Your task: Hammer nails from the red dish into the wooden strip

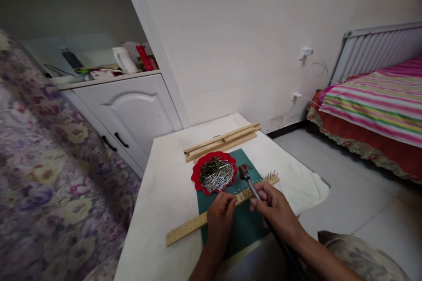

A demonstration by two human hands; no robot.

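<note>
A wooden strip (187, 229) with rows of small holes lies slantwise over a green cutting mat (248, 227). Several nails (271, 176) stand up from its right part, some of them leaning. My left hand (220, 216) is closed at the strip, thumb and forefinger pinched on a nail that the fingers mostly hide. My right hand (275, 207) is wrapped round the handle of a claw hammer (245, 172), its metal head raised above the strip. Just beyond my left hand, a red scalloped bowl (197, 180) holds a heap of loose silver and dark nails (216, 175).
More wooden strips (220, 140) lie stacked at the back of the white-covered table (151, 202). A white cabinet (132, 109) and flowered curtain (66, 210) stand at left. At right is a bed (379, 96) with a striped cover; a cable (311, 102) runs from the wall socket.
</note>
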